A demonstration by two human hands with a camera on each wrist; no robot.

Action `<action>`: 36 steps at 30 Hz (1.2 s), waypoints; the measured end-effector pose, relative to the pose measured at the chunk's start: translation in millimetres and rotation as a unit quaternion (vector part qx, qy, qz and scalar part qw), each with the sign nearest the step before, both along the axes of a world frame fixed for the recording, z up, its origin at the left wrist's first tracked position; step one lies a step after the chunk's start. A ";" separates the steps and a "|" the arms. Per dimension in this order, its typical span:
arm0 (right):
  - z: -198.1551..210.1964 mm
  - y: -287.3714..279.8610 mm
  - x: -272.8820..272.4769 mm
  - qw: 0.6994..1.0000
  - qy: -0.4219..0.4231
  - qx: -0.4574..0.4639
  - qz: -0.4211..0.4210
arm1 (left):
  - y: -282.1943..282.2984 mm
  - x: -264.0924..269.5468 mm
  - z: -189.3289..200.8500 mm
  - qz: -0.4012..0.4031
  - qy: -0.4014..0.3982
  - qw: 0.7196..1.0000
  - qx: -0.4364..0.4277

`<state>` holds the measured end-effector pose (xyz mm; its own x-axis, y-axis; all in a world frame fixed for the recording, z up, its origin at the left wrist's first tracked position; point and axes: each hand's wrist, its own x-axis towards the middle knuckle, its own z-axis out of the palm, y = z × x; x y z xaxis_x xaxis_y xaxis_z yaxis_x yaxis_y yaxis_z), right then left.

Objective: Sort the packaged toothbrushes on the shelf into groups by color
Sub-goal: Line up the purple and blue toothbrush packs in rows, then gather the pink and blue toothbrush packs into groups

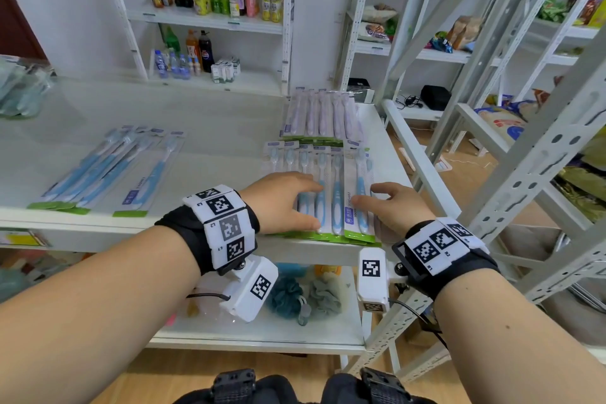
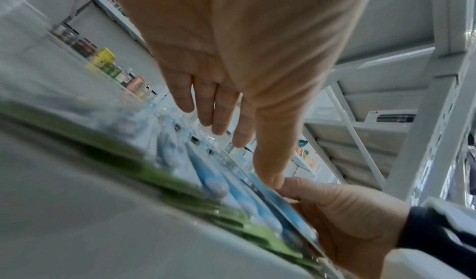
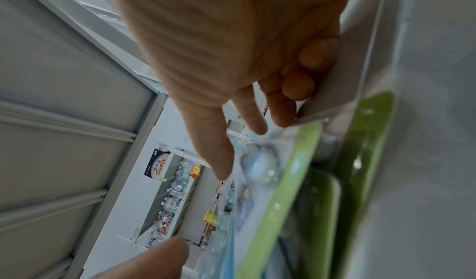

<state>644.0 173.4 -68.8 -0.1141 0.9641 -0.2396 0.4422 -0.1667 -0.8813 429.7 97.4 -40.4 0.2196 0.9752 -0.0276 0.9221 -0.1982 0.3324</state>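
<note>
Near the shelf (image 1: 210, 128) front edge lie about seven blue toothbrush packs (image 1: 331, 187); left hand (image 1: 282, 200) flat on them, fingers straight; right hand (image 1: 390, 203) seemingly pinches the rightmost pack; five lilac packs (image 1: 321, 115) behind; four blue packs (image 1: 108, 170) left, bare shelf between.
</note>
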 end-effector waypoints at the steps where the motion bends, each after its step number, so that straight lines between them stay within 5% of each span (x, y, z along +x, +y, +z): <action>1: 1.5 0.5 0.3 1.000 0.000 0.006 -0.004 | -1.7 -6.0 1.9 0.013 -0.018 1.000 0.007; 12: 47.3 1.3 -48.6 0.997 -0.050 0.064 0.003 | -23.3 -140.5 21.2 0.248 -0.169 0.951 0.073; 21: 59.9 -34.8 -198.2 0.984 -0.071 0.101 0.126 | -71.6 -263.5 8.3 0.412 -0.103 0.905 0.033; 30: 38.2 -72.7 -308.3 0.967 -0.137 0.025 0.212 | -103.0 -311.3 -14.5 0.402 -0.118 0.908 -0.021; 36: 22.3 -85.2 -346.2 0.938 -0.282 0.030 0.200 | -105.7 -321.2 -16.6 0.376 -0.096 0.921 -0.036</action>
